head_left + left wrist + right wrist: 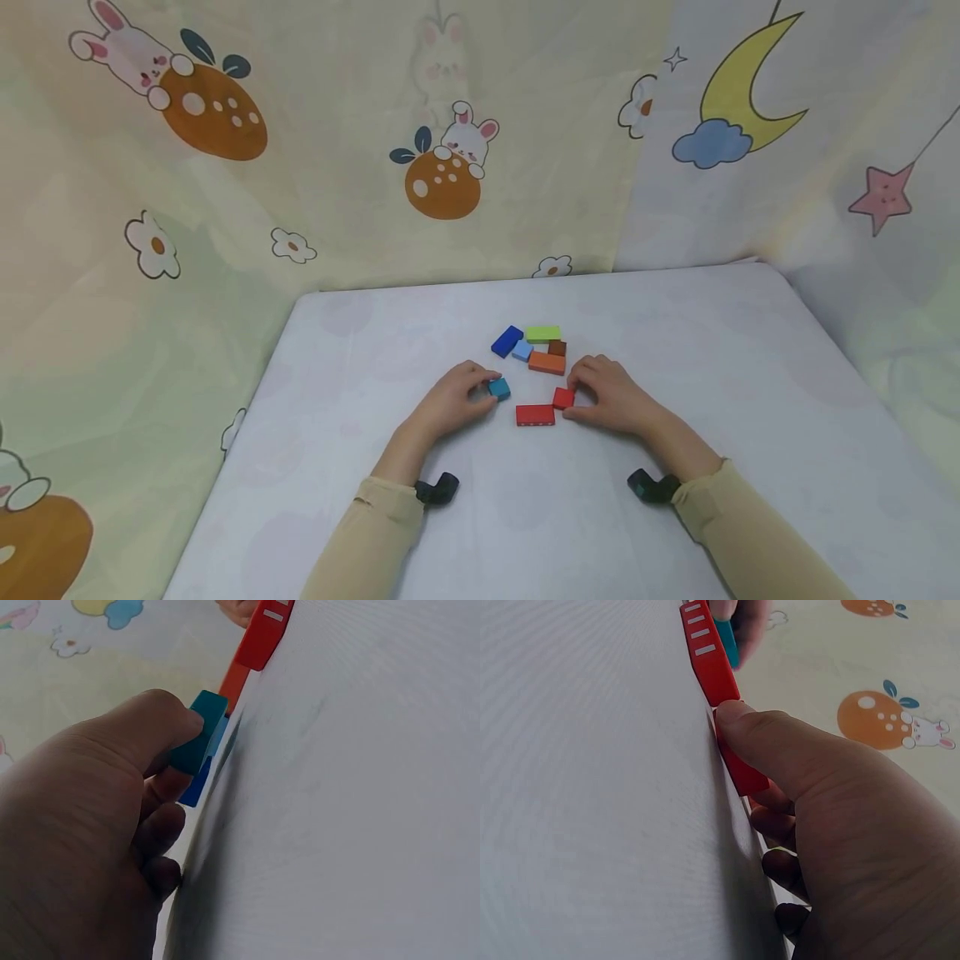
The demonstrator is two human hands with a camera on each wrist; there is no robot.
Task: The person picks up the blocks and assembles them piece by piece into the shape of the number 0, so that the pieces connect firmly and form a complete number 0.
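Between thumb and fingertips, my left hand [453, 400] pinches a small teal block [498, 389]; the left wrist view shows the thumb pressed on the teal block's [201, 733] face. My right hand [613, 397] pinches a small red block [563, 398] between thumb and fingers. A longer red block [535, 415], with a row of white marks on its near side, lies just left of the small one. In the right wrist view the long red block [711, 656] meets the end of the small red block [739, 761] near my thumb tip.
Behind the hands, a cluster holds an orange block [547, 362], a brown block [557, 347], a lime green block [543, 334], a light blue block [522, 350] and a dark blue block [507, 341]. The white table [480, 517] ends at a patterned cloth [337, 167] behind.
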